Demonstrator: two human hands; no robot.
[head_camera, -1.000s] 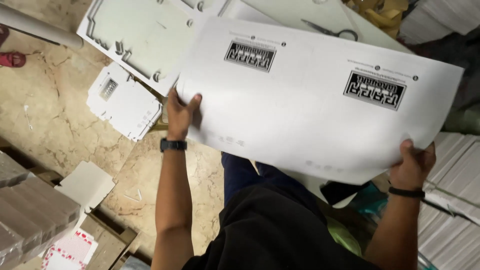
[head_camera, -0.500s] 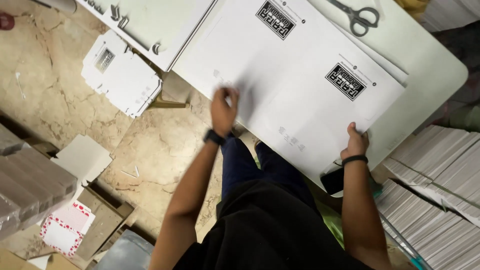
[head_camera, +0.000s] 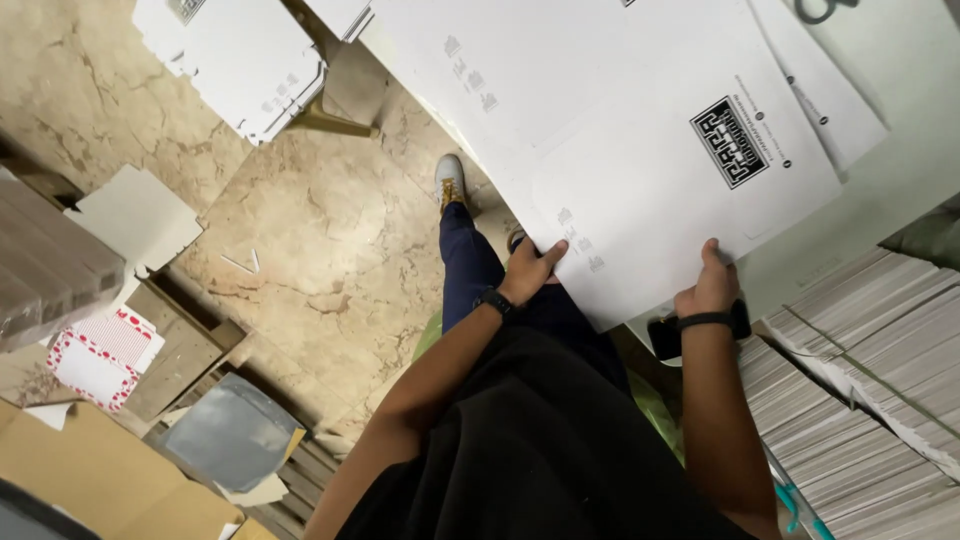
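Left hand (head_camera: 535, 268): grips the near edge of the white printed cardboard sheet (head_camera: 640, 170) — thumb on top.
Right hand (head_camera: 708, 285): clasps the same edge, further right.
Sheet: lies flat on the pale table (head_camera: 900, 190).
Beside: stacked flat sheets (head_camera: 860, 400) — at the right.

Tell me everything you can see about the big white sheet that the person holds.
The big white sheet looks like thin, flat cardboard, plain white with small grey marks and one black square printed pattern. It lies over other white sheets on the pale table. The left hand and right hand grip its near edge.
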